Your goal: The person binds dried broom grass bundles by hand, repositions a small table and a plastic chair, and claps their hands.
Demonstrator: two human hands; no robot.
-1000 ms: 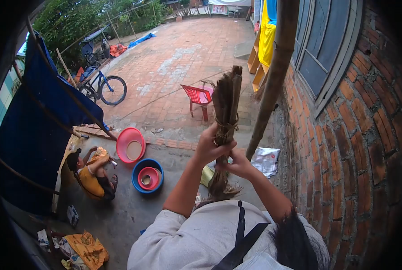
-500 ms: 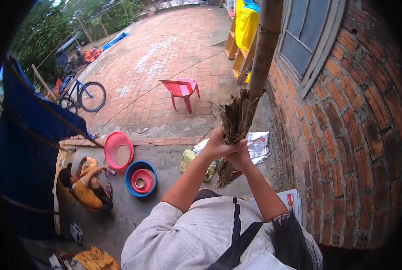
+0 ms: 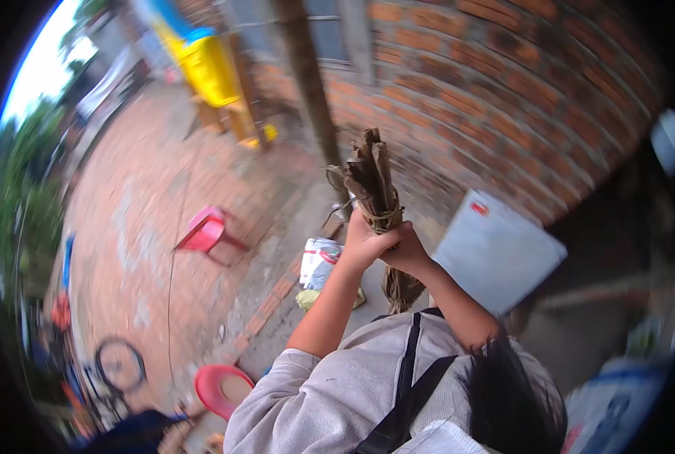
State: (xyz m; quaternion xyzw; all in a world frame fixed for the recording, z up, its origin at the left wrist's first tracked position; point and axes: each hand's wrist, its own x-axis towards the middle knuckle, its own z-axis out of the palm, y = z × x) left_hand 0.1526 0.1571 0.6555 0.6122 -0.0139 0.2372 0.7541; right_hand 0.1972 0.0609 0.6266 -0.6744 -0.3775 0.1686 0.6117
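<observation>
A bundle of dried brown leaves or stalks stands nearly upright in front of my chest. A thin strip is tied around its middle. My left hand wraps the bundle from the left, just below the tie. From the right, my right hand closes around it, touching the left. The bundle's lower end shows beneath my hands, while its gripped part is hidden by them. Behind the bundle, a white printed sack lies on the ground.
A pole stands ahead, near the brick wall. To the right is a white board. A red plastic chair sits on the brick yard at left, and a pink basin is at lower left, near a bicycle.
My view has swung to the right, so the chair, basin and bicycle sit further left and lower. The white board has come into fuller view. Both hands still hold the bundle.
</observation>
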